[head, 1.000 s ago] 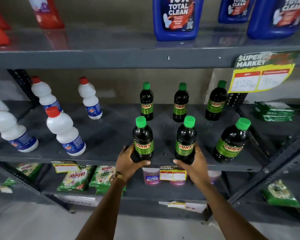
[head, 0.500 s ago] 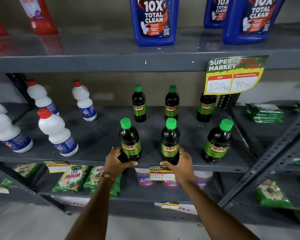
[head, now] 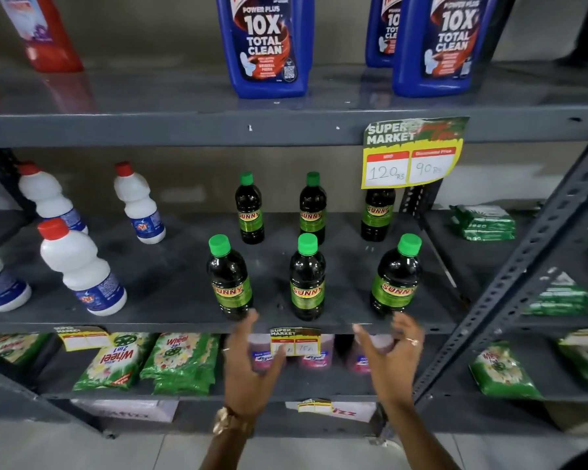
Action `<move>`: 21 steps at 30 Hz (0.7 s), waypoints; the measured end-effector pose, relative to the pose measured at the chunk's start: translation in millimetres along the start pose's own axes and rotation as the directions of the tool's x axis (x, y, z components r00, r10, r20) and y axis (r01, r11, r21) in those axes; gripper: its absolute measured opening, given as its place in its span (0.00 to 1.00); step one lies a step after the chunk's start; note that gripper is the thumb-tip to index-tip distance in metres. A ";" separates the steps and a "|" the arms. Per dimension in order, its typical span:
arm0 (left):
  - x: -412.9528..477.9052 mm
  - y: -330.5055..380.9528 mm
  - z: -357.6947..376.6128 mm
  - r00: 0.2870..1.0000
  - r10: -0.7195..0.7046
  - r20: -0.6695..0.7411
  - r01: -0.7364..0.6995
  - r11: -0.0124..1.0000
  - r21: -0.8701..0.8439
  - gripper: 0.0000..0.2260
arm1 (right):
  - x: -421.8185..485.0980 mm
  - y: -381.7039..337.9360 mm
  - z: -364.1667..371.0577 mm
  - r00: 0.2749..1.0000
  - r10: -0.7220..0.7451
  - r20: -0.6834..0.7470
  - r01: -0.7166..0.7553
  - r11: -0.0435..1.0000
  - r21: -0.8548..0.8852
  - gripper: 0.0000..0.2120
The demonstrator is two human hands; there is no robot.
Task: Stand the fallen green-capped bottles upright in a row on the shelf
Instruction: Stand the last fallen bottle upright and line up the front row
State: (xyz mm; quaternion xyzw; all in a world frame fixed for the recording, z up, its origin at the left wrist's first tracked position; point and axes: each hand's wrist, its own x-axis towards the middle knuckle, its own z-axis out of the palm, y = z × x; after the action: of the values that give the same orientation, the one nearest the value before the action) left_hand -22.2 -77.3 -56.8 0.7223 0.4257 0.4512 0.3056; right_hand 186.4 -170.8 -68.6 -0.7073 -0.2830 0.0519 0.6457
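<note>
Several dark bottles with green caps stand upright on the grey middle shelf [head: 170, 293] in two rows. The front row holds a left bottle [head: 230, 278], a middle bottle [head: 307, 278] and a right bottle [head: 396, 276]. Behind them stand another left bottle [head: 250, 208], a middle one [head: 312, 208] and a right one [head: 377, 213] whose cap is hidden by a price tag. My left hand [head: 252, 368] hovers below the shelf edge, fingers spread, holding nothing. My right hand [head: 392, 357] is likewise open, just in front of the right front bottle.
White red-capped bottles [head: 82, 269] stand on the shelf's left part. Blue cleaner jugs [head: 267, 45] sit on the shelf above, where a yellow price tag [head: 413, 154] hangs down. Green detergent packs [head: 180, 362] lie on the lower shelf. A slanted metal upright [head: 523, 266] crosses the right side.
Both hands have let go of the front left and middle bottles and pulled back below the shelf edge, fingers spread. The right hand has shifted right. The view moved closer.
</note>
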 end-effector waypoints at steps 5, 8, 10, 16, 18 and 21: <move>29.6 31.5 54.8 0.967 -0.114 0.227 0.141 0.984 -0.108 0.38 | 54.2 -3.9 -14.7 0.996 0.082 0.044 -0.075 0.988 -0.138 0.49; 46.1 25.3 68.1 0.951 -0.186 0.246 0.199 0.979 -0.030 0.32 | 71.0 3.0 -12.1 0.990 0.042 0.137 -0.010 0.973 -0.229 0.33; 46.8 20.5 71.1 0.954 -0.210 0.215 0.205 0.978 0.043 0.29 | 72.7 10.1 -13.1 0.993 0.006 0.117 0.025 0.964 -0.263 0.28; 47.4 19.3 76.4 0.953 -0.237 0.191 0.215 0.968 0.128 0.33 | 71.1 20.4 -13.9 0.994 -0.041 0.100 0.063 0.971 -0.231 0.25; 47.7 18.6 77.2 0.959 -0.230 0.168 0.213 0.970 0.116 0.32 | 72.2 24.9 -15.7 0.993 -0.053 0.107 0.078 0.965 -0.250 0.26; 46.9 19.3 77.0 0.963 -0.217 0.157 0.198 0.972 0.130 0.31 | 73.8 27.3 -20.1 0.988 -0.062 0.140 0.100 0.954 -0.283 0.29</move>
State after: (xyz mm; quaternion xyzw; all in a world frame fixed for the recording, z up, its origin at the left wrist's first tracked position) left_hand 65.3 -48.6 -53.7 0.7258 0.4962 0.3286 0.3451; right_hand 265.9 -154.3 -69.7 -0.7769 -0.3576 0.0294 0.5174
